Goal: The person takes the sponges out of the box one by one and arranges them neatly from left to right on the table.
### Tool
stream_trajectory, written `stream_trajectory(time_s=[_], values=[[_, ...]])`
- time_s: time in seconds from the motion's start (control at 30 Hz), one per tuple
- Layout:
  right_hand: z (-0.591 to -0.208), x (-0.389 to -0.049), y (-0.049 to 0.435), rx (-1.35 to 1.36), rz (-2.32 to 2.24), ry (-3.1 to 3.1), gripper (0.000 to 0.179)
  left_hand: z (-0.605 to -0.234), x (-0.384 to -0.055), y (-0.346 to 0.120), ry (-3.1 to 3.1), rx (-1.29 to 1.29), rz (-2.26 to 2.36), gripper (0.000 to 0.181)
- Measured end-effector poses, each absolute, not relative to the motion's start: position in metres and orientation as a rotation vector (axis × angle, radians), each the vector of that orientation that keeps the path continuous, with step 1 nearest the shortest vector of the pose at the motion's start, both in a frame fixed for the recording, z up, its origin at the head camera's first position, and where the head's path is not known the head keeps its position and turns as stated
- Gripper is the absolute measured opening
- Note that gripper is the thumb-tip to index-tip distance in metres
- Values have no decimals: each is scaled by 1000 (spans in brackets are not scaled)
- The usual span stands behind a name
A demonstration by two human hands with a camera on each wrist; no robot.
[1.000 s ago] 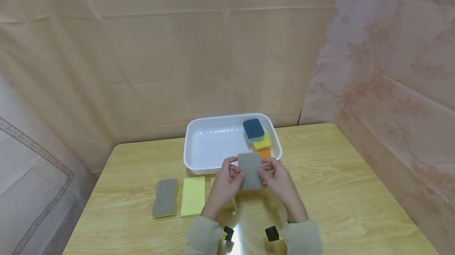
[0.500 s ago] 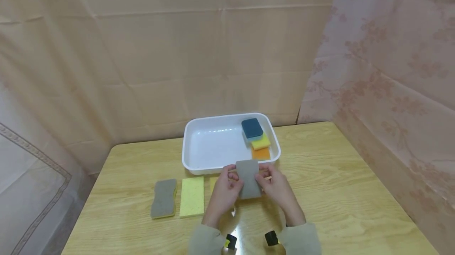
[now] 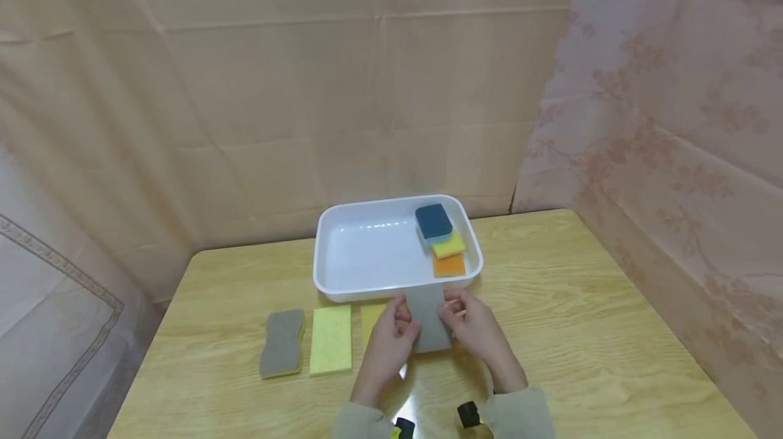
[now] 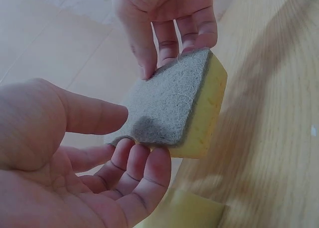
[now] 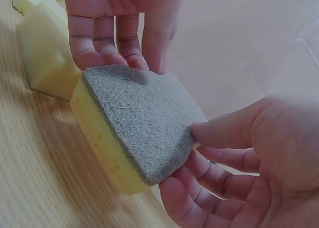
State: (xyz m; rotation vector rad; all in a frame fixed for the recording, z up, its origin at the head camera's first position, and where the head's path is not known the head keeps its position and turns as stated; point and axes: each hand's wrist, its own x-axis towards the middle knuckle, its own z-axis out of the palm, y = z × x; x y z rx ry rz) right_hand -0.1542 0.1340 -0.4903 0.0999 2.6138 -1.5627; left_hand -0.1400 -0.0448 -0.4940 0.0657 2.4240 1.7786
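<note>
Between both hands is a scouring sponge (image 3: 428, 317), grey abrasive face up, with yellow foam beneath (image 4: 208, 106). My left hand (image 3: 389, 334) holds its left edge, fingertips curled against the side and thumb over the grey face. On the opposite edge, the right hand (image 3: 474, 323) pinches it, thumb tip (image 5: 202, 133) on the grey face and fingers along the foam side. The sponge is held over the table, just in front of a white tray (image 3: 373, 249). Left of the hands lie a wavy grey-topped sponge (image 3: 283, 344), a pale yellow sponge (image 3: 331, 340) and a yellow one (image 3: 371, 320), partly hidden by the left hand.
Inside the tray's right end, a dark blue-topped sponge (image 3: 434, 221), a yellow sponge (image 3: 449, 246) and an orange sponge (image 3: 449, 265) form an overlapping row. The wooden table (image 3: 587, 330) meets a beige curtain (image 3: 367, 119) at the back and a floral cloth on the right.
Both hands have drawn the sponge back from the tray, toward the person. The orange sponge in the tray shows more fully now. The sponges on the table have stayed put.
</note>
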Motion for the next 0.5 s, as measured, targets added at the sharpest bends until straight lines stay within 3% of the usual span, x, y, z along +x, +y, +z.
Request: stream_trajectory(time_s=[0.5], values=[[-499, -152, 134, 103, -1531, 2592, 25, -503, -134, -47, 2411, 90, 1756, 59]])
